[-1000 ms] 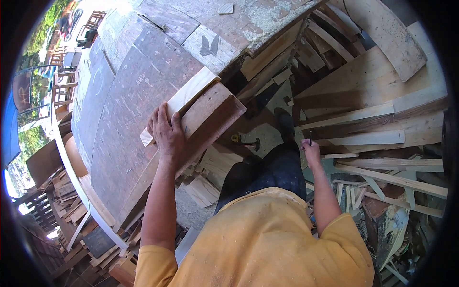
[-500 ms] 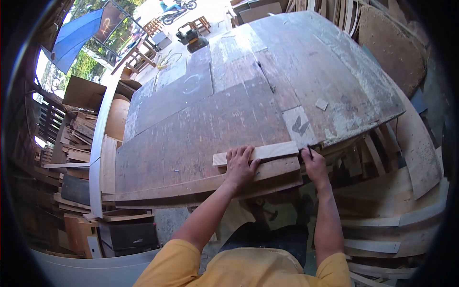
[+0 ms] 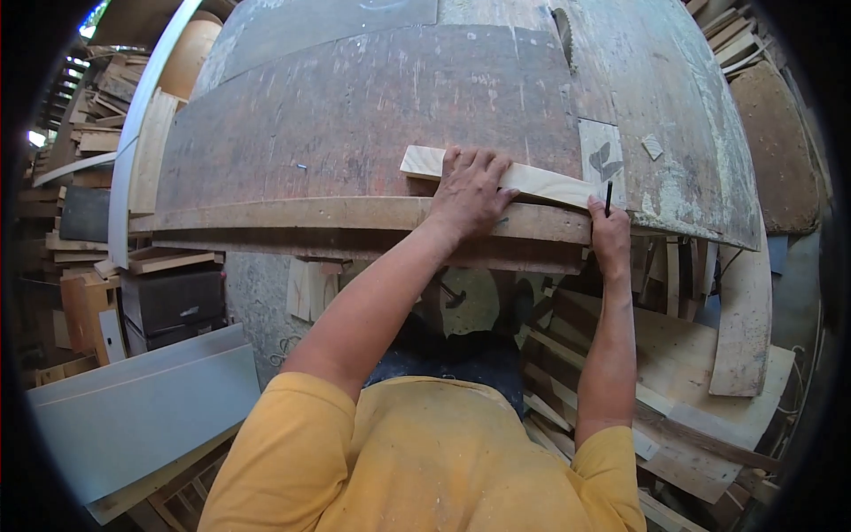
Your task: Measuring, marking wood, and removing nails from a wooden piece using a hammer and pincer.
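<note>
My left hand (image 3: 470,195) grips a pale wooden strip (image 3: 545,183) lying along the near edge of a worn plywood worktable (image 3: 355,97), above a thicker, weathered plank (image 3: 346,213). Its fingers curl over the strip. At the strip's right end, my right hand (image 3: 610,235) holds a dark pencil (image 3: 608,199) upright, its thumb touching or very near the wood. A small board with a dark leaf-like shape (image 3: 605,133) lies just behind that end, with a small offcut (image 3: 651,146) to its right.
A saw blade (image 3: 565,44) stands up in the tabletop beyond my hands. Stacked scrap wood (image 3: 97,124), dark boxes (image 3: 173,297) and a pale blue panel (image 3: 142,417) are at the left. Loose planks (image 3: 736,337) lean and lie at the right. A hammer (image 3: 454,297) is below the table.
My right hand has come up from low at my side to the strip's right end with the pencil. My view has turned to face the table edge squarely; my left hand stays on the strip.
</note>
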Available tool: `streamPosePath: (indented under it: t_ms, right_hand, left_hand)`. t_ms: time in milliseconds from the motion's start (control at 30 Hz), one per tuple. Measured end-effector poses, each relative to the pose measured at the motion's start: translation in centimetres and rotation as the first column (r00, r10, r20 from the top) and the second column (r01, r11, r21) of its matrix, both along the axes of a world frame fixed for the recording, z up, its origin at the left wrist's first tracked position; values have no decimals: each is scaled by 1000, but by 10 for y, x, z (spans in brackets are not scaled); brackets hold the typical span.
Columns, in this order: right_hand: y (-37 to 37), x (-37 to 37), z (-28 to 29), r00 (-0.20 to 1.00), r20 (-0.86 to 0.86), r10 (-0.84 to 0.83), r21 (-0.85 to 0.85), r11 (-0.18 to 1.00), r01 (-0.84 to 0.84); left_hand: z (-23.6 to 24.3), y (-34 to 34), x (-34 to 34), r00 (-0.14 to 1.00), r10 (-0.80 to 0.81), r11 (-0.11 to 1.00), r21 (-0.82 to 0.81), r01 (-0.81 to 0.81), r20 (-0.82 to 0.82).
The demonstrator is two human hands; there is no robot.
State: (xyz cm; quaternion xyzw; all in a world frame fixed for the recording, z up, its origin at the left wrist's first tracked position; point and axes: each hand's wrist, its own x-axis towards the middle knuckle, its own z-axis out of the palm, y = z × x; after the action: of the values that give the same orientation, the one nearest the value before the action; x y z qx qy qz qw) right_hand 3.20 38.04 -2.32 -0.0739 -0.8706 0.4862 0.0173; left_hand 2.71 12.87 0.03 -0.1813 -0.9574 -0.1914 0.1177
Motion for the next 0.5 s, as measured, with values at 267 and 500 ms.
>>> streamPosePath:
  t_ms: [267, 500]
  right_hand:
    - [-3, 16, -1, 999, 29, -14, -44, 999, 15]
    - [18, 10, -24, 991, 125, -55, -197, 977, 79]
  left_hand:
    - [-5, -5, 12, 998, -30, 999, 42, 28, 53]
    - [9, 0, 5, 991, -49, 993, -98, 61, 121]
